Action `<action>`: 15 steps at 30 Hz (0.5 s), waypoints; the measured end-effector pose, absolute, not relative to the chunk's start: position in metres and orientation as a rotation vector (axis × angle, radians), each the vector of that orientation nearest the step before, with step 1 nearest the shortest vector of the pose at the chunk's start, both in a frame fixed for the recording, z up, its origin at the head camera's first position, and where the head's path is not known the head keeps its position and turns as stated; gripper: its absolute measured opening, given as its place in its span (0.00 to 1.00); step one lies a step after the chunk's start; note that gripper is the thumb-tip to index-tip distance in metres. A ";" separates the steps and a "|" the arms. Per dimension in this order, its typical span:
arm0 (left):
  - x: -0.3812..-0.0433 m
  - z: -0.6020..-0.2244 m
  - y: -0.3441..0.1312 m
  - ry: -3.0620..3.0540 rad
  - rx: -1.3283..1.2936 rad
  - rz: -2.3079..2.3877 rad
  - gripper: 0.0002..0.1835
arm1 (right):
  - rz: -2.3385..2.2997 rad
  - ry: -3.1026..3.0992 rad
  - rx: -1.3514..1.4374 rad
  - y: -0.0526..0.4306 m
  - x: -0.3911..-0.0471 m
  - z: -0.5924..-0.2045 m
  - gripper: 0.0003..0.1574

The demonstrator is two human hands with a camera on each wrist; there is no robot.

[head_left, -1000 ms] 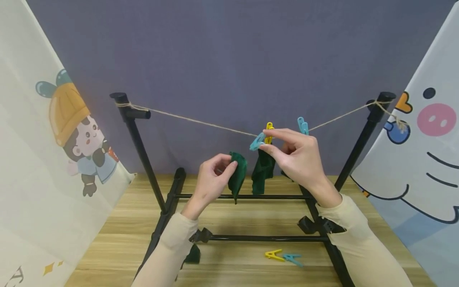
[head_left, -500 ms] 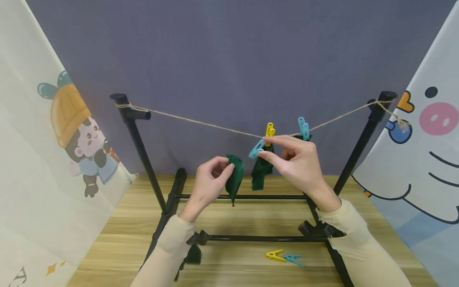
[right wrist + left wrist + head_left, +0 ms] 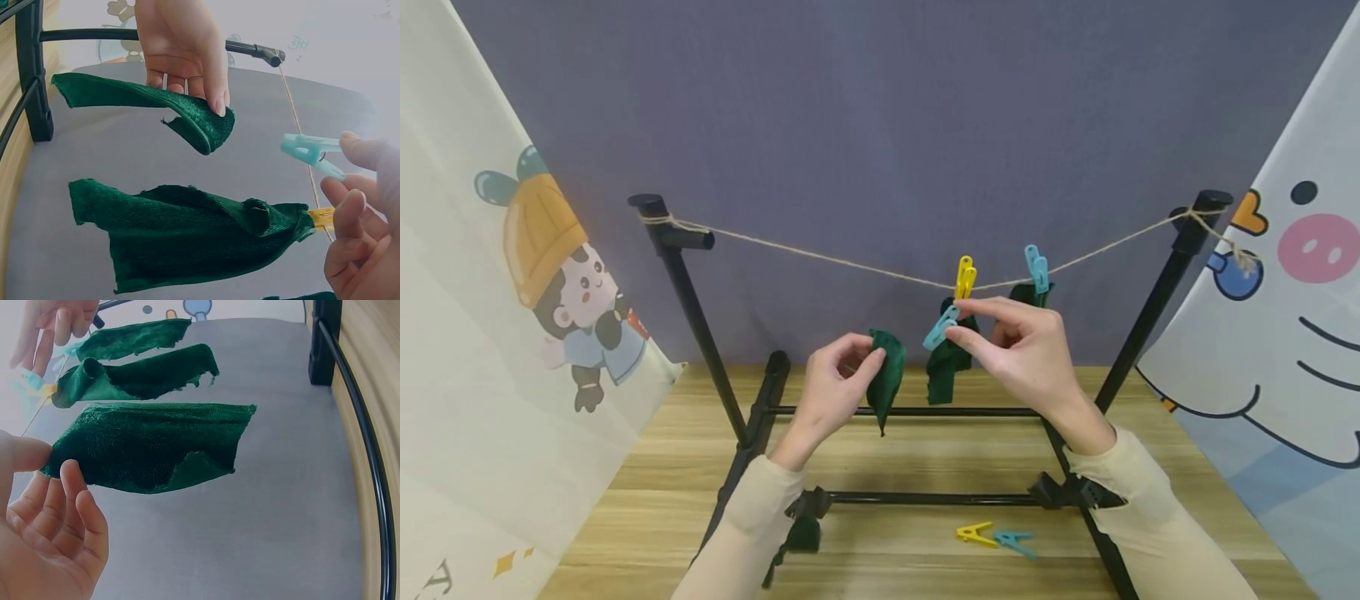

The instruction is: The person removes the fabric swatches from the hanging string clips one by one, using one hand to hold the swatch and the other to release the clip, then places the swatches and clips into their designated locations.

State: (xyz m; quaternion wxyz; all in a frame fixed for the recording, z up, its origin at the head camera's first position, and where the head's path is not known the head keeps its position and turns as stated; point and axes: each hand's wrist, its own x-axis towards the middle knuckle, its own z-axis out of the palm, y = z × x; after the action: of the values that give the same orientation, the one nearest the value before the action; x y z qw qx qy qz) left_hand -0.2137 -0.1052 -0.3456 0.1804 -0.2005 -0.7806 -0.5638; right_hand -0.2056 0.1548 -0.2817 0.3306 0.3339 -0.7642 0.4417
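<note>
Between thumb and fingers, my left hand (image 3: 833,392) pinches one end of a dark green velvety cloth piece (image 3: 886,377), which dangles below and in front of the twine line (image 3: 820,256). My right hand (image 3: 1028,350) pinches a light blue clothespin (image 3: 306,148) by its handle ends, just right of that cloth and apart from it. Behind the right hand, a yellow clothespin (image 3: 966,277) fixes a second green cloth (image 3: 144,378) to the line. Further right, another blue clothespin (image 3: 1037,268) holds a third green cloth (image 3: 134,339), partly hidden by the right hand in the head view.
Black posts (image 3: 696,333) of a rack carry the twine, with crossbars (image 3: 925,498) low down. On the wooden table (image 3: 887,575) lie a yellow clothespin (image 3: 976,534), a blue clothespin (image 3: 1015,543) and more dark green cloth (image 3: 804,534), partly covered by the left sleeve.
My right hand has moved down a little with the blue clothespin, uncovering more of the yellow one. My left hand has shifted slightly left and down with its cloth.
</note>
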 end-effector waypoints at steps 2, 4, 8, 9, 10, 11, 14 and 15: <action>-0.214 -0.346 -0.106 -2.208 -0.564 -1.596 0.07 | 1.164 -2.008 0.862 0.156 -0.204 -0.283 0.21; -0.213 -0.347 -0.107 -2.207 -0.562 -1.602 0.07 | 1.171 -2.016 0.853 0.157 -0.203 -0.285 0.21; -0.212 -0.349 -0.108 -2.204 -0.555 -1.609 0.07 | 1.178 -2.017 0.851 0.159 -0.202 -0.289 0.21; -0.212 -0.349 -0.108 -2.202 -0.555 -1.612 0.07 | 1.177 -2.016 0.852 0.160 -0.201 -0.291 0.21; -0.212 -0.350 -0.108 -2.202 -0.554 -1.614 0.07 | 1.176 -2.015 0.852 0.161 -0.201 -0.292 0.22; -0.212 -0.351 -0.108 -2.201 -0.554 -1.615 0.07 | 1.176 -2.015 0.852 0.162 -0.201 -0.293 0.22; -0.211 -0.353 -0.109 -2.205 -0.552 -1.622 0.07 | 1.178 -2.016 0.844 0.164 -0.200 -0.298 0.21; -0.211 -0.354 -0.109 -2.209 -0.553 -1.621 0.07 | 1.178 -2.017 0.839 0.165 -0.199 -0.299 0.21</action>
State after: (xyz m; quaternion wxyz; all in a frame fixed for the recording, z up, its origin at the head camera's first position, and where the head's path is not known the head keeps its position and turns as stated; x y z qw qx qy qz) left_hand -0.2105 -0.1093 -0.3538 0.1725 -0.1950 -0.7784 -0.5712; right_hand -0.1992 0.1650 -0.2994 0.3239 0.3199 -0.7688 0.4490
